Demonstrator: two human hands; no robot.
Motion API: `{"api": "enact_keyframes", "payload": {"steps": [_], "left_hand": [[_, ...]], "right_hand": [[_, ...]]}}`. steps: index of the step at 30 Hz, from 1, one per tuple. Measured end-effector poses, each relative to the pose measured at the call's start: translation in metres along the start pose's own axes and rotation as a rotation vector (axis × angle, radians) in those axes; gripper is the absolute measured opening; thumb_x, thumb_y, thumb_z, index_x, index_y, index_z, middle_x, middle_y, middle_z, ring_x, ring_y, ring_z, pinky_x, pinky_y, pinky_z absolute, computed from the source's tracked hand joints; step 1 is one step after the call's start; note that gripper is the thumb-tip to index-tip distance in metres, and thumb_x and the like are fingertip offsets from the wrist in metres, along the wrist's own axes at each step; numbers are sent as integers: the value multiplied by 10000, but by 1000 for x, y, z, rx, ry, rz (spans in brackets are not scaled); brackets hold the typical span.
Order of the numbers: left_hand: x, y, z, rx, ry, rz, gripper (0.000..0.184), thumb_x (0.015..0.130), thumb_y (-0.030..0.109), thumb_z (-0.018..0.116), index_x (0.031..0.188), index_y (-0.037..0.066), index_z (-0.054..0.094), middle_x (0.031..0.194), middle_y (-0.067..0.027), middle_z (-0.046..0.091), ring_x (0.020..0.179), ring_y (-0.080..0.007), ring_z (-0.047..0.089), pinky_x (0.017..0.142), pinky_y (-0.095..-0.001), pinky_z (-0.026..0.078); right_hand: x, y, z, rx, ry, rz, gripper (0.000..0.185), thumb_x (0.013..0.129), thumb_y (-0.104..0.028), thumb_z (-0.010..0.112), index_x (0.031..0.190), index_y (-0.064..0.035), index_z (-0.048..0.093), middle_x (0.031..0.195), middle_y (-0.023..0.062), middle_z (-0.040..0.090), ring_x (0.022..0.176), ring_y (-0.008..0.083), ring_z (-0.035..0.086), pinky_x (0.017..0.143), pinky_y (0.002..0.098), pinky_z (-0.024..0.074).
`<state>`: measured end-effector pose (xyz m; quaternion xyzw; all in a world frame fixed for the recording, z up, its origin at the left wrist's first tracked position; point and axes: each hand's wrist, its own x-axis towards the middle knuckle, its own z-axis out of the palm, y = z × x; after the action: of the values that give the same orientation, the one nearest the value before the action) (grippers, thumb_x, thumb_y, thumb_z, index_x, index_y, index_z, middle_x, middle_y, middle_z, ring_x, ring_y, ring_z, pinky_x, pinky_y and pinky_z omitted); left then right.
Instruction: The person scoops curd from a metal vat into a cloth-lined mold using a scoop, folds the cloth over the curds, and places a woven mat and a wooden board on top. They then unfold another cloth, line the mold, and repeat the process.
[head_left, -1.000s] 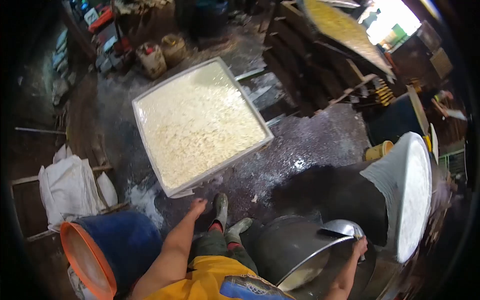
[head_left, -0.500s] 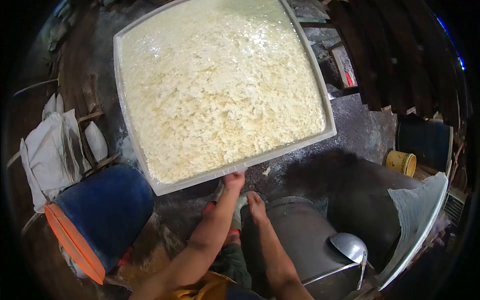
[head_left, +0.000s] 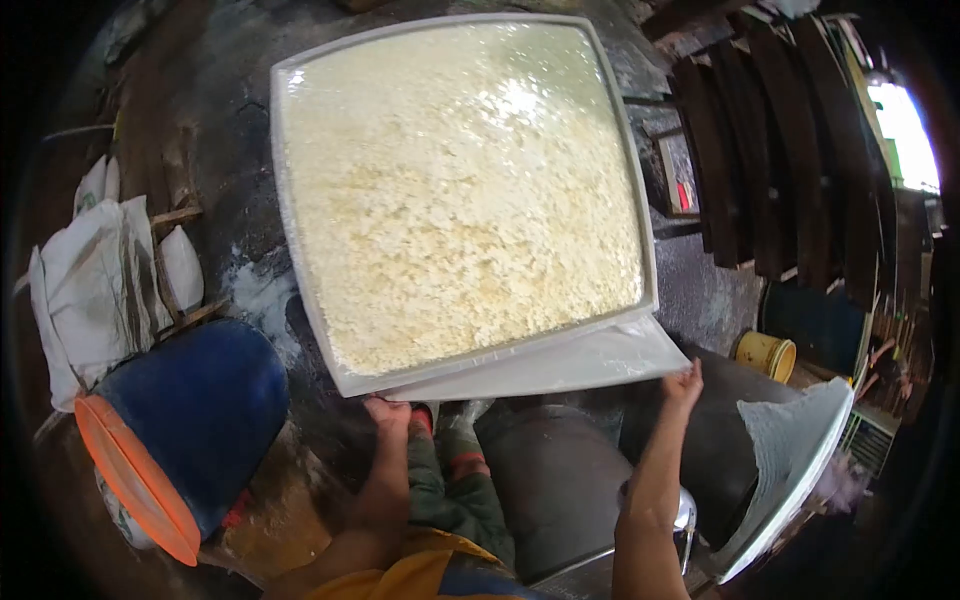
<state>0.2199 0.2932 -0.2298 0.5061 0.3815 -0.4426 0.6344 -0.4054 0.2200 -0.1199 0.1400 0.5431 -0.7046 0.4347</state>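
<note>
A large square tray (head_left: 648, 240) full of pale, wet, lumpy curd-like material (head_left: 470, 210) lies in front of me. Along its near edge hangs a whitish cloth or sheet (head_left: 560, 362), pulled out towards me. My left hand (head_left: 386, 408) is closed at the cloth's left end, by the tray's near left corner. At the other end, my right hand (head_left: 682, 385) pinches the cloth's right corner, away from the tray rim. The fingers of my left hand are partly blurred.
On the left stand a blue barrel (head_left: 210, 410) with an orange rim and white sacks (head_left: 95, 300). Dark vats and a metal ladle (head_left: 685, 512) are at the lower right, beside a cloth-covered round rim (head_left: 800, 480). A yellow bucket (head_left: 765, 355) lies beyond.
My hands have moved apart, the left one leftward and the right one up and to the right. The cloth is now stretched out between them. The right hand let go of the ladle earlier.
</note>
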Motion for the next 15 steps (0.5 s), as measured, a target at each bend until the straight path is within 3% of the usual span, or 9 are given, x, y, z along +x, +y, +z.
{"api": "enact_keyframes", "payload": {"steps": [1, 3, 6, 7, 8, 9, 13, 14, 15], "left_hand": [[-1, 15, -2, 1, -70, 20, 407, 916, 298, 343, 1180, 84, 567, 1152, -107, 610, 1027, -301, 571, 937, -462, 438], [-11, 49, -4, 5, -206, 67, 417, 914, 314, 347, 1170, 73, 571, 1115, -110, 624, 966, -298, 588, 898, -453, 459], [-18, 112, -11, -168, -26, 91, 515, 927, 380, 346, 1261, 22, 506, 1276, -195, 519, 1197, -364, 473, 1038, -508, 344], [-6, 136, -48, 352, -223, 326, 535, 927, 398, 350, 1275, 17, 492, 1292, -196, 507, 1210, -361, 464, 1053, -505, 327], [-3, 159, -61, 656, -277, 469, 564, 928, 427, 349, 1287, 12, 477, 1310, -196, 491, 1217, -359, 457, 1065, -504, 311], [-1, 182, -74, 942, -297, 640, 593, 929, 456, 348, 1299, 7, 462, 1328, -196, 475, 1224, -357, 451, 1077, -503, 296], [-103, 229, -1, 123, -145, 625, 652, 927, 514, 426, 1313, -12, 414, 1343, -188, 441, 1199, -337, 462, 1033, -466, 353], [-140, 249, 33, -100, -135, 366, 663, 926, 509, 455, 1324, -17, 394, 1348, -182, 432, 1195, -323, 464, 1014, -446, 373], [-157, 260, 51, -8, -37, 550, 633, 919, 471, 501, 1302, -28, 424, 1316, -182, 461, 1168, -314, 486, 980, -431, 405]], "right_hand": [[2, -33, -18, 2, -136, 90, 379, 870, -263, 611, 1098, 34, 551, 1194, 217, 576, 1173, 363, 501, 1038, 540, 321], [-74, -52, 49, 5, 191, -127, 248, 892, -251, 607, 1011, -34, 586, 984, 114, 631, 979, 257, 588, 857, 389, 475], [-62, -129, -11, 33, -397, -81, 335, 925, -243, 536, 1147, 7, 550, 1150, 140, 611, 1070, 296, 564, 961, 459, 423], [-62, -148, -16, 58, -593, -31, 355, 930, -242, 525, 1176, 13, 538, 1213, 160, 577, 1139, 294, 523, 996, 470, 389], [-119, -122, 72, 141, 143, -328, 397, 933, -257, 521, 1210, 27, 516, 1272, 175, 529, 1202, 282, 474, 1034, 472, 345], [-118, -136, 66, 3, 6, -325, 417, 932, -267, 523, 1230, 23, 502, 1292, 176, 509, 1212, 278, 462, 1042, 469, 337], [-165, -157, 136, -108, 92, -467, 472, 909, -231, 565, 1302, -1, 442, 1297, 166, 494, 1212, 291, 451, 1061, 461, 317], [-172, -160, 149, -154, -233, -453, 490, 898, -209, 579, 1317, -5, 427, 1296, 161, 492, 1205, 292, 452, 1063, 455, 319], [-175, -164, 160, -199, -560, -430, 511, 887, -187, 593, 1332, -10, 412, 1294, 156, 489, 1199, 292, 453, 1064, 448, 321]]}}
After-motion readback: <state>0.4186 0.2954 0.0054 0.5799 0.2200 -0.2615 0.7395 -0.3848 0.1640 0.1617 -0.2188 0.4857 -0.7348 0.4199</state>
